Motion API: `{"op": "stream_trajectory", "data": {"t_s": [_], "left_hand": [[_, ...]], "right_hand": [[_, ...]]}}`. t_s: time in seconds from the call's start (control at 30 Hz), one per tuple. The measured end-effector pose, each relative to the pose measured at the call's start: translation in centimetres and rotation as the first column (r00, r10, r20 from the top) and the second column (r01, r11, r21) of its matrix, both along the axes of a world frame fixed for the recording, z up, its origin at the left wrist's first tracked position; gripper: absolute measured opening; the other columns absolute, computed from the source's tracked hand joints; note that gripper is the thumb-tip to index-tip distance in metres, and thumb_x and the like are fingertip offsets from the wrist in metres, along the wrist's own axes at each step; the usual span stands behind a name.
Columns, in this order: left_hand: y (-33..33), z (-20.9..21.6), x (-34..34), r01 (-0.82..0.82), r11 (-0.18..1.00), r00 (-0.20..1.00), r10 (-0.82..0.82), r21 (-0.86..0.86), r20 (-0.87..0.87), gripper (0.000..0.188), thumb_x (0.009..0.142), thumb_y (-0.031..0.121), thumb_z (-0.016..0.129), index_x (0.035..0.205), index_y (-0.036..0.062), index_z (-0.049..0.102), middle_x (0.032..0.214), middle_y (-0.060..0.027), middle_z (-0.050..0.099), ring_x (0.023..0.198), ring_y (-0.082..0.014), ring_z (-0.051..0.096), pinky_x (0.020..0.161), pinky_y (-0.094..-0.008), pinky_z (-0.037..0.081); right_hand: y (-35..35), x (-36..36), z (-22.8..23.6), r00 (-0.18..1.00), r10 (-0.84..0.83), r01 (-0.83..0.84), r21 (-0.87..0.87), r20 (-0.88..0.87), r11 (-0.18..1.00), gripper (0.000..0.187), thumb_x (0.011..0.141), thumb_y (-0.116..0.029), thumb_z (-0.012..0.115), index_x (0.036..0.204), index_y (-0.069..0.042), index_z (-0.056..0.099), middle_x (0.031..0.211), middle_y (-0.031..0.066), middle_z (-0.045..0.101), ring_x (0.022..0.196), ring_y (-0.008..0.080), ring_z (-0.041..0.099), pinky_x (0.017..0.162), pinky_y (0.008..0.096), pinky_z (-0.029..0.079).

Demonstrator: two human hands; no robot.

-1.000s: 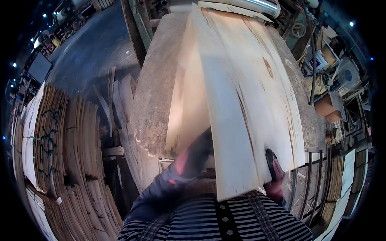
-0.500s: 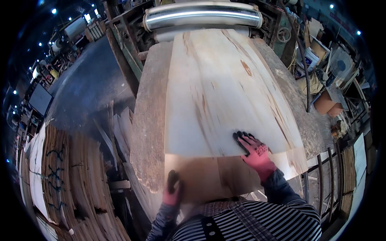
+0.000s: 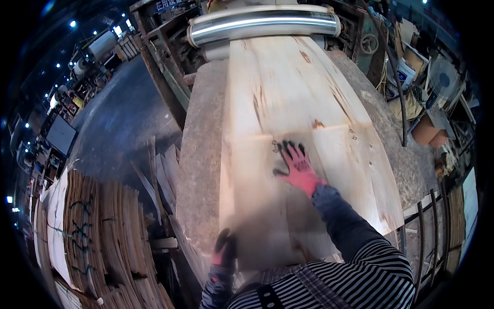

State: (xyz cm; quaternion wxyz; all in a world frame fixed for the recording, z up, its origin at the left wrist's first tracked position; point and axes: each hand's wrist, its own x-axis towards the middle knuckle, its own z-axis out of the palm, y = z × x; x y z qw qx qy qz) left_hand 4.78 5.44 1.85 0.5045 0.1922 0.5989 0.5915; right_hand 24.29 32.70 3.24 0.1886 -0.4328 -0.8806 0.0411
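Observation:
A thin wood veneer sheet (image 3: 288, 87) lies on the worn table and runs up to the shiny metal roller (image 3: 265, 26). Closer to me, a second veneer sheet (image 3: 257, 180) meets or overlaps it along a crosswise line; which one is on top I cannot tell. My right hand (image 3: 298, 167), in a pink glove with black fingertips, lies on the nearer sheet just below that line, fingers spread. My left hand (image 3: 224, 250), gloved alike, is at this sheet's near left edge. Its fingers are blurred, so their grip does not show.
Bare table (image 3: 200, 123) shows left of the sheets. A tall stack of veneer (image 3: 98, 232) stands at the lower left, with loose strips beside it. On the right are a metal bar (image 3: 396, 87), a cardboard box (image 3: 431, 130) and a fan (image 3: 443, 77).
The far sheet has moved forward toward the roller, and more of the nearer sheet now shows. My right hand has moved forward and left, its fingers spread wider. My left hand stays near the edge.

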Motion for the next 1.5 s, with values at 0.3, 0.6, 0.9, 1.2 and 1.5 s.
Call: {"op": "stream_trajectory", "data": {"t_s": [0.3,0.6,0.9,1.2,1.5], "left_hand": [[4.6,3.0,0.7,0.559,0.802,0.797,-0.449,0.21,-0.405,0.032,0.083,0.009,0.051,0.113,-0.0027,0.049,0.102,-0.0073,0.057,0.091,-0.0135,0.053,0.079,-0.0248,0.042],[0.0,10.8,2.3,0.392,0.835,0.918,-0.327,0.386,-0.223,0.035,0.079,-0.002,0.049,0.114,-0.0049,0.044,0.104,-0.0165,0.055,0.092,-0.0253,0.055,0.077,-0.0305,0.047],[-2.0,-5.0,1.6,0.439,0.869,0.203,-0.344,-0.228,-0.917,0.065,0.078,0.036,0.054,0.127,0.0005,0.03,0.122,-0.0198,0.041,0.112,-0.0336,0.04,0.094,-0.0434,0.03],[-1.1,-2.9,2.3,0.289,0.957,0.551,-0.158,0.01,-0.819,0.06,0.082,0.007,0.054,0.131,-0.0009,0.021,0.132,-0.0176,0.031,0.121,-0.0243,0.034,0.095,-0.0306,0.032],[-0.2,4.1,2.9,0.117,0.993,0.913,-0.101,0.016,-0.396,0.057,0.08,0.005,0.053,0.129,-0.0009,0.024,0.113,-0.0118,0.049,0.1,-0.017,0.049,0.085,-0.0257,0.039]], "right_hand": [[-22.4,12.2,-5.5,0.962,0.257,-0.271,-0.359,-0.087,0.893,0.086,0.06,-0.049,0.066,0.121,0.004,0.037,0.128,0.0268,0.03,0.12,0.0437,0.025,0.101,0.0499,0.017],[-27.9,15.1,5.1,0.968,-0.027,0.03,0.009,-0.25,1.0,0.062,0.055,-0.028,0.068,0.11,-0.005,0.051,0.11,0.0187,0.05,0.102,0.0396,0.048,0.086,0.0463,0.039],[-23.2,11.2,10.2,0.982,-0.102,0.077,-0.154,-0.162,0.985,0.056,0.066,-0.032,0.067,0.114,-0.008,0.05,0.11,0.011,0.053,0.102,0.0312,0.05,0.086,0.0397,0.041],[-8.9,8.2,7.4,0.97,-0.092,0.079,-0.065,-0.224,0.995,0.046,0.078,-0.035,0.055,0.113,-0.007,0.049,0.115,0.0101,0.051,0.106,0.0266,0.047,0.088,0.0361,0.039],[3.8,2.5,-1.4,0.948,-0.179,0.2,0.053,-0.263,0.978,0.052,0.077,-0.034,0.055,0.121,-0.009,0.042,0.118,0.0136,0.047,0.112,0.029,0.041,0.097,0.0387,0.029]]}}
